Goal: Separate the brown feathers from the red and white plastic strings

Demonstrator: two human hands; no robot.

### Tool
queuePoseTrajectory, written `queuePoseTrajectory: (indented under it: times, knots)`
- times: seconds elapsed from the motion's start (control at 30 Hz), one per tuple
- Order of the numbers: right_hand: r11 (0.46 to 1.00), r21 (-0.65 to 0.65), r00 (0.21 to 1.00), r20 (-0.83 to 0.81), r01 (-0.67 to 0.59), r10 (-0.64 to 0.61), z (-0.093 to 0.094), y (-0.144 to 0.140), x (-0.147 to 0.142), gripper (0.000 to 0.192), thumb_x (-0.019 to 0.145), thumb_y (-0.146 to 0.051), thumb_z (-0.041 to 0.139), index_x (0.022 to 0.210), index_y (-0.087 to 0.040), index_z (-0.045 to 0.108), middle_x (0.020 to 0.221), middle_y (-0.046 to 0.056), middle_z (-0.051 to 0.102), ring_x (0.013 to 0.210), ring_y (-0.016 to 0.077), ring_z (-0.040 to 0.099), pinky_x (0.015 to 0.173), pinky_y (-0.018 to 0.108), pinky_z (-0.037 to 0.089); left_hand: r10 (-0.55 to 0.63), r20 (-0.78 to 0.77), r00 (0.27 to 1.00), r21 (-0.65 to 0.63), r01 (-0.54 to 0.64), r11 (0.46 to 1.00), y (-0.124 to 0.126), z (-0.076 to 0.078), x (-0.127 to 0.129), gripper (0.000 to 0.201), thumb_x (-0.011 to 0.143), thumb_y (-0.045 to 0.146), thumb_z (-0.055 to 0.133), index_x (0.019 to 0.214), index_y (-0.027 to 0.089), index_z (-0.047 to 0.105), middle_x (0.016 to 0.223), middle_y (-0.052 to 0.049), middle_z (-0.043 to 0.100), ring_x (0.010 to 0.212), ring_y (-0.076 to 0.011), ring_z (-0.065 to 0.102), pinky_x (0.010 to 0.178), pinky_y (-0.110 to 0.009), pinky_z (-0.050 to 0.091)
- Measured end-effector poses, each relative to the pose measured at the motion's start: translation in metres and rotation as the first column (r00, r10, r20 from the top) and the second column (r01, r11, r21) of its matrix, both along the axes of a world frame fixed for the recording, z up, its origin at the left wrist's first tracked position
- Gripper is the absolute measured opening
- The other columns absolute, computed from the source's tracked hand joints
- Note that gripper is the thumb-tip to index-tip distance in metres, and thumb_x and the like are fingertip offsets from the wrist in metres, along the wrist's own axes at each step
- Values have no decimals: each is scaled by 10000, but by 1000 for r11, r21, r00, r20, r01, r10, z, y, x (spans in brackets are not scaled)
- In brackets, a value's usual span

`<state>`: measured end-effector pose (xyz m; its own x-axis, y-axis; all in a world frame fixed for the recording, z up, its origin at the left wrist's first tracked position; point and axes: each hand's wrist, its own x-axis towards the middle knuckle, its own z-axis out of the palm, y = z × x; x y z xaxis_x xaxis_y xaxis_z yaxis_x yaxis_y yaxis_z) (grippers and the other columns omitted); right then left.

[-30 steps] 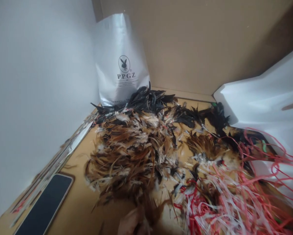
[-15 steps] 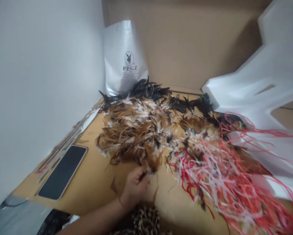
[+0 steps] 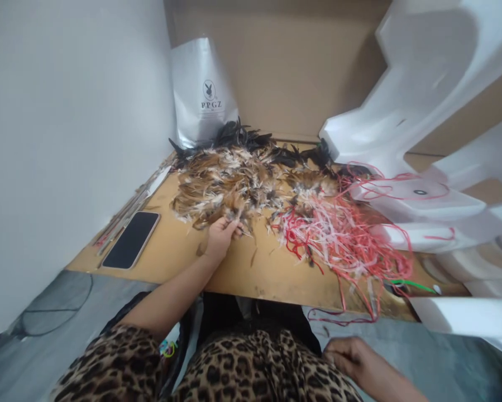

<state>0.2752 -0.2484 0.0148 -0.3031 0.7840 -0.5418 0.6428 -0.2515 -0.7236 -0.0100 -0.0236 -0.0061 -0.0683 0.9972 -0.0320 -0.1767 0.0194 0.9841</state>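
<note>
A heap of brown, white and black feathers [image 3: 238, 181] lies on a tan cardboard surface [image 3: 242, 268]. My left hand [image 3: 220, 237] reaches to the heap's near edge, its fingers pinched on a few brown feathers. My right hand [image 3: 353, 357] rests low by my leopard-print lap [image 3: 251, 368], fingers loosely curled; nothing is visible in it. A tangle of red and white strings [image 3: 343, 237] lies to the right of the feathers.
A dark phone [image 3: 131, 247] lies flat at the left edge beside thin sticks. A silver PPGZ bag [image 3: 202, 92] stands at the back. White foam pieces [image 3: 405, 128] crowd the right side. A white wall is on the left, with a cardboard wall behind.
The view has tilted down and pulled back, revealing my lap and right hand. My left hand has come into view and stays pinching feathers at the heap's near edge.
</note>
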Motion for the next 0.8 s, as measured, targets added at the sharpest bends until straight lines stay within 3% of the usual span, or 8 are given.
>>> queuePoseTrajectory:
  times: [0.07,0.17,0.23,0.3,0.47,0.57,0.7,0.8]
  knots:
    - [997,62,998,-49,-41,44,42,8,1,314,852,-430,462,731,-209,649,686,29,631,646,155,587,620,276,483,18,6,1000,-4,-18,1000,3,0,0,221,703,321,649,704,104,610,539,-11,595,408,-47,467,427,-168,357]
    - [943,309,985,-75,-122,152,104,32,-3,224,832,-392,512,856,-232,667,777,43,656,690,142,600,651,262,481,29,26,999,19,-29,999,7,0,2,223,692,322,658,688,108,593,541,-14,600,398,-51,474,415,-171,362]
    - [887,442,983,-56,-133,176,129,60,-10,217,814,-390,535,853,-231,678,768,50,660,683,142,603,623,253,479,41,39,998,53,-43,998,10,2,4,232,687,327,664,677,109,587,557,-21,609,402,-48,476,412,-167,362]
    - [790,600,984,-25,-129,179,138,98,-22,237,802,-397,541,851,-213,681,792,56,666,712,147,603,662,262,476,33,54,998,81,-37,996,14,8,8,231,685,322,666,676,106,585,561,-21,609,409,-48,483,420,-166,370]
    - [539,834,991,130,-118,16,116,210,-54,196,792,-279,519,815,-170,680,797,35,669,700,137,581,699,266,431,61,226,972,125,-91,988,32,28,24,196,690,267,664,671,109,549,678,-35,641,456,-35,502,427,-155,363]
    - [441,887,978,191,-135,-87,91,257,-65,182,777,-236,520,810,-163,684,813,47,673,737,153,577,724,276,411,92,300,950,137,-138,981,42,30,27,186,703,246,655,672,113,529,685,-32,639,465,-33,503,423,-154,351]
    - [414,901,986,162,-129,-46,60,274,-72,209,796,-245,500,883,-169,674,859,48,669,781,153,574,750,270,403,98,318,943,126,-145,981,49,20,16,205,694,249,669,666,119,513,690,-28,637,464,-29,502,413,-148,335]
    - [399,863,949,309,-310,68,41,264,-76,223,780,-228,530,956,-185,659,896,60,650,847,174,556,787,290,381,75,335,939,105,-116,988,51,16,4,204,688,239,679,669,122,513,687,-20,634,470,-21,489,409,-133,328]
